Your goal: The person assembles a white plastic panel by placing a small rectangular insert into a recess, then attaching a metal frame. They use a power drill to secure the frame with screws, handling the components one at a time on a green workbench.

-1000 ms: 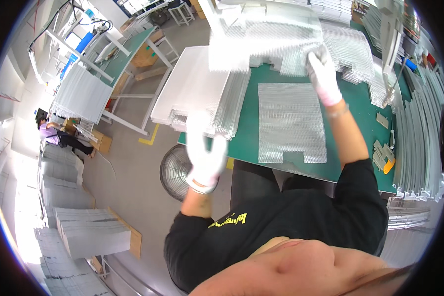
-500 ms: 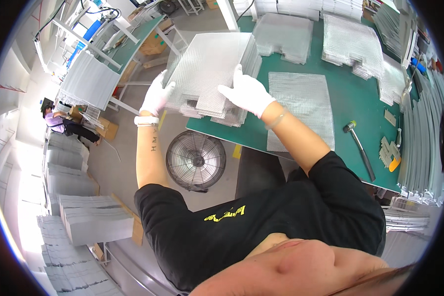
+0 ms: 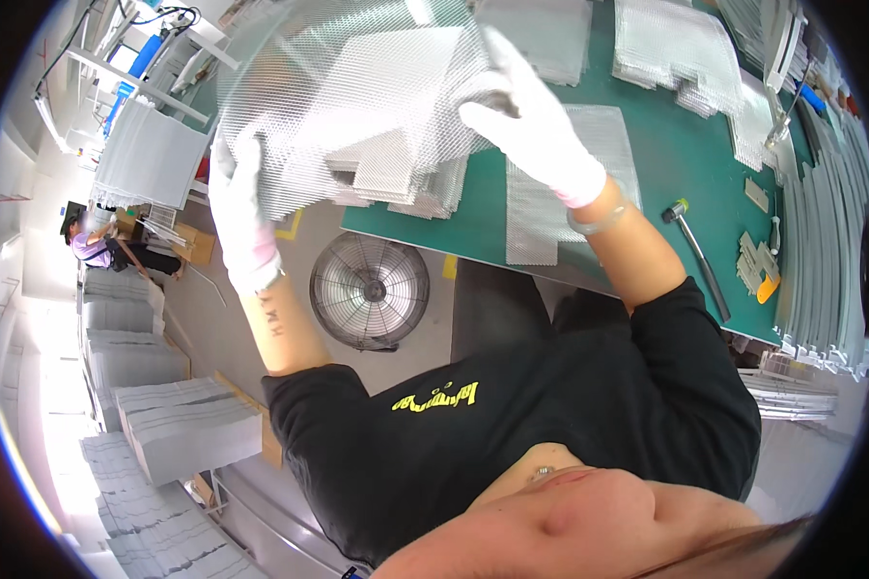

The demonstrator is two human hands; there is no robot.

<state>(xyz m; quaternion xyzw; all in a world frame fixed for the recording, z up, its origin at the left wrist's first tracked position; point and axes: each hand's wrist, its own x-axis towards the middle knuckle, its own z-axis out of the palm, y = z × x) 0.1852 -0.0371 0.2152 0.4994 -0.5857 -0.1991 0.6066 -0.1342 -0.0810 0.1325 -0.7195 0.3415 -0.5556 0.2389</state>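
The gloved left hand [image 3: 241, 207] and right hand [image 3: 541, 135] clamp a mesh sheet [image 3: 294, 96] by opposite edges; it hangs above a mesh-sheet stack [image 3: 439, 191], left on the green table [image 3: 671, 159]; a hammer [image 3: 697, 255] lies right.

Both arms are reaching forward and apart, toward the two sides of the mesh sheet [image 3: 285, 125]. The left hand [image 3: 238, 198], in a white glove, grips at the left edge of this sheet, its fingers pointing away from the body. The right hand [image 3: 536, 130], gloved also in white, pinches at the right edge of the sheet, with the thumb extended to the left and the fingers directed upward. The left wrist wears a white band [image 3: 265, 277], and the right wrist carries a clear bracelet [image 3: 599, 224]. Both forearms are bare.
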